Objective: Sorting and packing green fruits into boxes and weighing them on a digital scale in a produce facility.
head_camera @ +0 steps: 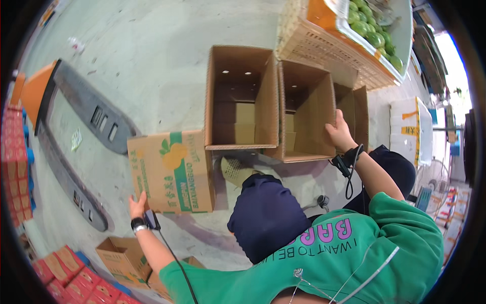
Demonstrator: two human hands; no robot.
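My left hand (137, 205) grips the near left corner of a printed cardboard box (155, 174), which has a fruit picture and green bands on its upward side. To the right of it, an open cardboard box (246, 136) shows its inside, with small round holes in one wall. A second open cardboard box (307, 146) stands against that one. My right hand (340, 131) is on its right wall, thumb inside and fingers over the edge. Partly behind that hand is a third open cardboard box (360, 110), pressed close to the second.
The grey forks of an orange pallet jack (76, 87) lie at left, one tip by the printed box. A plastic crate (319, 49) under a foam box of green fruits (374, 38) stands far right. Red cartons (83, 285) and a smaller open box (125, 262) are lower left.
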